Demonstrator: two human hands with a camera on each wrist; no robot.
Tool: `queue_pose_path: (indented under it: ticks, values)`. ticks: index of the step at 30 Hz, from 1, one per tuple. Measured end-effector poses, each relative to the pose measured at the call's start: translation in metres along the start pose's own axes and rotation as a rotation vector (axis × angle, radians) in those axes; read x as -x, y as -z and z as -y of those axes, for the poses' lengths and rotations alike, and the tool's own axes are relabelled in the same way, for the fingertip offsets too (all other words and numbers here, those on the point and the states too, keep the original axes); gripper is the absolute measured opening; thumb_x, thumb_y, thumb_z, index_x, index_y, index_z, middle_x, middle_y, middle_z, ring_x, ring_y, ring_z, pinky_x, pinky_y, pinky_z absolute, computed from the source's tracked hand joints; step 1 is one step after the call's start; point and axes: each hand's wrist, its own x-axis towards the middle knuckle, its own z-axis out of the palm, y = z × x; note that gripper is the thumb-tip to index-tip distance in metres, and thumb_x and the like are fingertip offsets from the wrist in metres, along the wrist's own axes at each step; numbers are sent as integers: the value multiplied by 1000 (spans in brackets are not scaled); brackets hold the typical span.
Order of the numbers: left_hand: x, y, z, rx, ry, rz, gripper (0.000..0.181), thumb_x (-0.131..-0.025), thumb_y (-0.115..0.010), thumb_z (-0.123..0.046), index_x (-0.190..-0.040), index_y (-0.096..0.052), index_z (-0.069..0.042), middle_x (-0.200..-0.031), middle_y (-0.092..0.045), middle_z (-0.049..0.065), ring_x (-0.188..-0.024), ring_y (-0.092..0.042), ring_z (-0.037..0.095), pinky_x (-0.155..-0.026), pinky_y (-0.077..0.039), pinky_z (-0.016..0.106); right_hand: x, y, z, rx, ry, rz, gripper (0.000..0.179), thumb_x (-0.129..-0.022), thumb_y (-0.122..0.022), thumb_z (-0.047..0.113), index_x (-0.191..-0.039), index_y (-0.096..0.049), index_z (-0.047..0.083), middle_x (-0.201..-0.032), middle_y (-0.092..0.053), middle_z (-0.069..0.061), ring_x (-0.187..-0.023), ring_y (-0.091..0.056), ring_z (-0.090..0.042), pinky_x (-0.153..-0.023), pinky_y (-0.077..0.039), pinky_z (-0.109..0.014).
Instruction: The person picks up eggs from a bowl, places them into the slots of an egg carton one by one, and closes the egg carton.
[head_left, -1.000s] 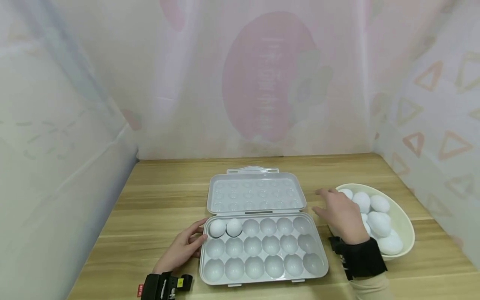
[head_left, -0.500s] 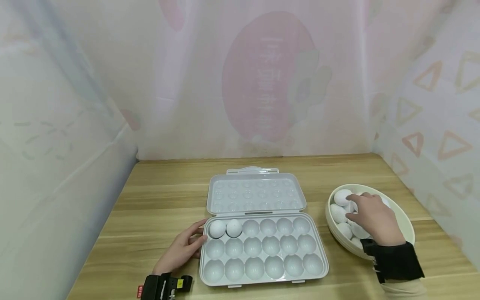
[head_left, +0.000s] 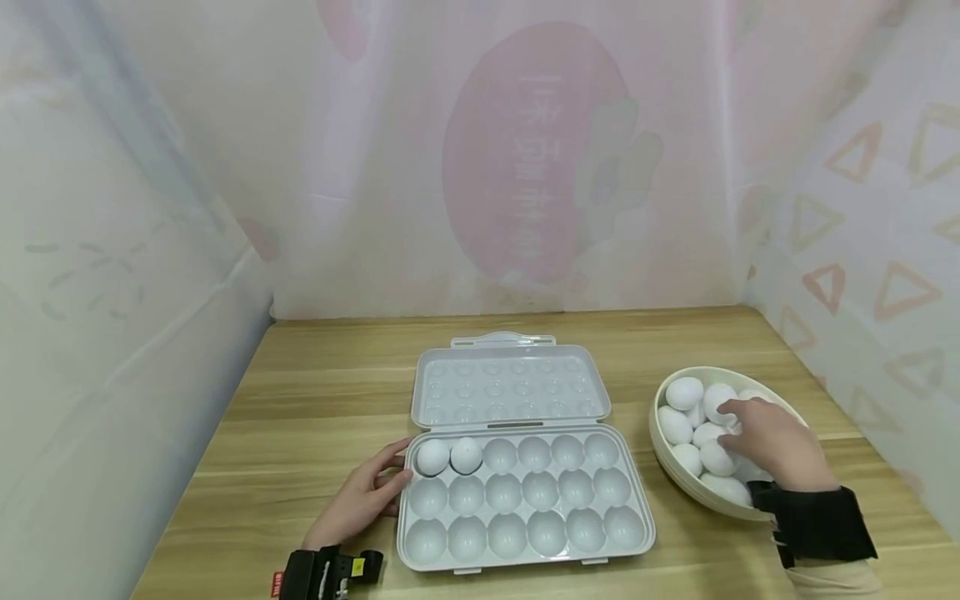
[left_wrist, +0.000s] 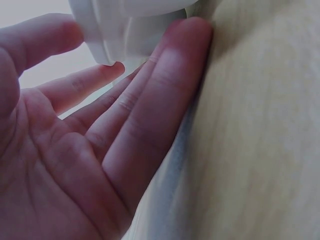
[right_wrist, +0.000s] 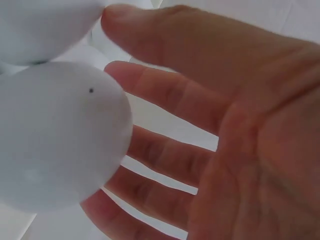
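Observation:
A grey plastic egg box (head_left: 525, 500) lies open on the table, two white eggs (head_left: 432, 457) in the left cups of its far row. My left hand (head_left: 363, 496) rests at the box's left side, thumb and fingertips touching its rim; the left wrist view shows those fingers (left_wrist: 140, 125) extended. Over the cream bowl (head_left: 662, 454) of white eggs (head_left: 684, 393) at the right, my right hand (head_left: 780, 446) reaches in with thumb and fingers spread. In the right wrist view, the thumb tip meets an upper egg (right_wrist: 40, 30), and the fingers lie beside a dotted egg (right_wrist: 60, 140).
The box's lid (head_left: 512, 392) is laid back flat behind it. Pale printed cloth walls (head_left: 375, 167) enclose the wooden table (head_left: 300, 400) at the back and both sides. Bare tabletop shows between the box and the bowl.
My right hand has moved right and down from the bowl's left edge to above the eggs inside. The left hand and the egg box hold their place.

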Motion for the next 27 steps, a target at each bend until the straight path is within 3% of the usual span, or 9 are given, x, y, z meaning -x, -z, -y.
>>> queue_pose_path:
  ticks: [10, 18, 27]
  values:
    - [1, 1, 0, 6, -2, -7, 51, -93, -53, -27, -140, -35, -16, -124, -49, 27, -95, -62, 28, -64, -58, 35, 5, 5, -3, -26, -50, 57, 28, -71, -69, 13, -95, -63, 0, -91, -64, -20, -76, -54, -30, -58, -44, -45]
    - [1, 1, -3, 19, -10, 6, 53, -93, -53, -26, -141, -33, -14, -125, -49, 28, -95, -62, 27, -65, -58, 35, 9, 9, -1, -9, -39, 9, 27, -73, -67, 10, -96, -60, -2, -85, -63, -17, -71, -52, -27, -56, -43, -42]
    - [2, 0, -4, 12, -15, 7, 53, -93, -53, -27, -141, -33, -14, -127, -47, 29, -96, -61, 29, -64, -58, 35, 11, 13, 8, -32, -17, -97, 28, -81, -60, 10, -106, -55, -2, -86, -58, -22, -69, -54, -31, -55, -43, -44]
